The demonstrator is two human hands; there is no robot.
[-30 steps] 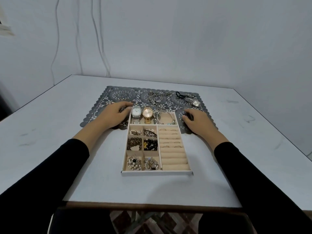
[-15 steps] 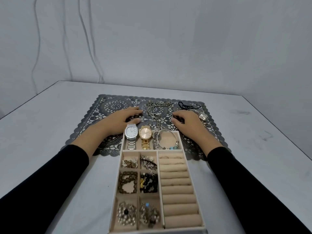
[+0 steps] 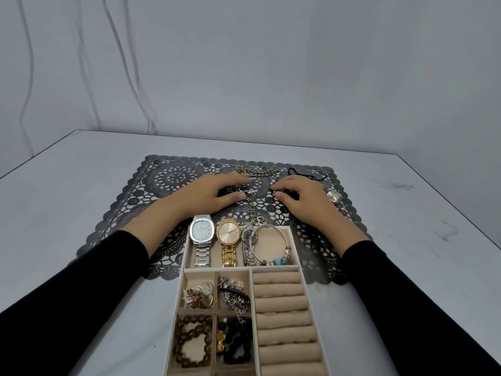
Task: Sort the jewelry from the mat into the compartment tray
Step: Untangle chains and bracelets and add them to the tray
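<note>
The compartment tray [image 3: 187,270] runs off the bottom edge.

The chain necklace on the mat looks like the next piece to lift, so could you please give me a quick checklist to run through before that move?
1. Chain necklace within reach: ok, it lies on the mat between both hands.
2. Left hand on the chain: ok, fingertips touch it by the clasp.
3. Right hand grip: cannot tell, its fingers curl over something small.
4. Chain free of snags: not ok, its near end trails to the compartment tray rim beside the bangle.
5. Free space in the top compartment: not ok, watches and the bangle crowd it.
6. Black cord pendant clear of the chain: ok.
</note>
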